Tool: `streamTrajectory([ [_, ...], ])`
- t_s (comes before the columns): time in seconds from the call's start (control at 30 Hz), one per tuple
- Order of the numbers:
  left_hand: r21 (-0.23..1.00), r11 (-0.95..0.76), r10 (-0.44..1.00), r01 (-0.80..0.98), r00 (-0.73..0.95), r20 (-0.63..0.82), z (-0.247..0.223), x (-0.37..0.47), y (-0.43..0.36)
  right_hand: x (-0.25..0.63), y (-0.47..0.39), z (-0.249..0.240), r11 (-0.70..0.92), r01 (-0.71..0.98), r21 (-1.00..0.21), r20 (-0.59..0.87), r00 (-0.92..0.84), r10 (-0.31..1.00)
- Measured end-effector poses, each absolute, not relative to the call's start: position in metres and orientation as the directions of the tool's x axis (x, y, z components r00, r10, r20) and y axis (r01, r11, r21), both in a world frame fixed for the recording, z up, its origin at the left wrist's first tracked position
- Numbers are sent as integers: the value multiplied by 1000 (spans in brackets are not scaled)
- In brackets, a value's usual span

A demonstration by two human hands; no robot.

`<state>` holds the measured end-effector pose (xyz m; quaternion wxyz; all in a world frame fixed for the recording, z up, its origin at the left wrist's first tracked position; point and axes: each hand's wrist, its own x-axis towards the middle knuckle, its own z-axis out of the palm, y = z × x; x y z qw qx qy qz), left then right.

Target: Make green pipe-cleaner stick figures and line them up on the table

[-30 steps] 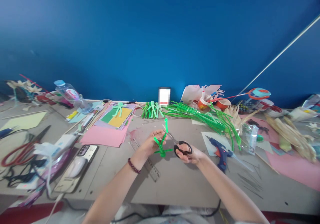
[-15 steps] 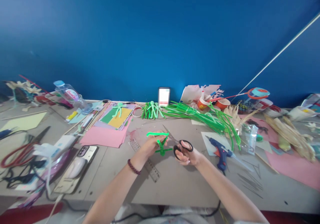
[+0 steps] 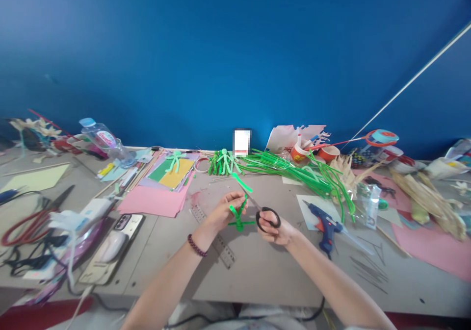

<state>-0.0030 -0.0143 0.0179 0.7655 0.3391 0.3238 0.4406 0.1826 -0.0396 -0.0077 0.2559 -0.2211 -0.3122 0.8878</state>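
Note:
My left hand (image 3: 225, 209) is closed, pinching a small bright green pipe-cleaner figure (image 3: 239, 221) whose limbs stick out below the fingertips. My right hand (image 3: 277, 231) grips black-handled scissors (image 3: 273, 217) with its fingers through the loops. The blades look closed and point up and left, just beyond my left fingertips. By the blade tips is a short green pipe-cleaner piece (image 3: 243, 183), slanting and apart from the figure; whether it touches the blades I cannot tell. Under my left wrist lies a ruler (image 3: 223, 251) on the table.
Behind my hands stand several green pipe-cleaner figures (image 3: 225, 162) beside a heap of green pipe cleaners (image 3: 294, 171). To the right lies a blue glue gun (image 3: 326, 224). Pink paper (image 3: 150, 200), a phone (image 3: 99, 261) and large red-handled scissors (image 3: 27, 228) occupy the left side.
The scissors have gone from open to closed as my right fingers drew together. The green strip above my left hand has come off and tilted, moving up and to the right.

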Motion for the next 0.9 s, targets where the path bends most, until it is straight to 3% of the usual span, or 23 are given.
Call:
streamTrajectory([
  [0.2,784,408,889,-468,399,-225,22,-1,-15,186,-38,-8,-681,-339,-649,-219,-774,594],
  [0.3,764,422,890,-488,382,-248,24,-3,-16,190,-34,-6,-641,-408,-650,-185,-733,655],
  [0.47,771,397,906,-498,349,-241,25,-1,-16,185,-33,2,-532,-415,-738,-140,-677,723],
  [0.63,833,352,922,-426,312,-229,26,4,-18,173,-34,5,-193,-199,-961,-117,-341,933],
  [0.77,849,356,901,-390,385,-200,25,5,-19,170,-32,3,-61,-154,-986,-41,-131,991],
  [0.9,846,390,879,-364,422,-224,24,6,-20,172,-32,0,-21,-127,-992,-14,-54,998],
])
